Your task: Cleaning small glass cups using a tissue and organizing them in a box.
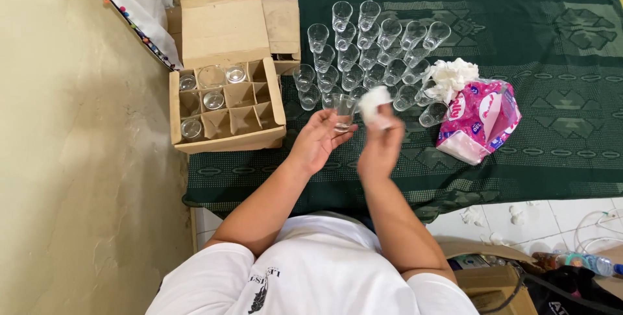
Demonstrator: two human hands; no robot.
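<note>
Left hand (318,140) grasps a clear glass (343,115) above the table's (558,127) near edge, long axis tilted, mouth pointing away from the person. Right hand (381,143) is clenched on a white tissue wad (374,104) just beside it. Glass base hidden by fingers; rim hard to make out against the cluster of glasses (370,49) behind.
</note>
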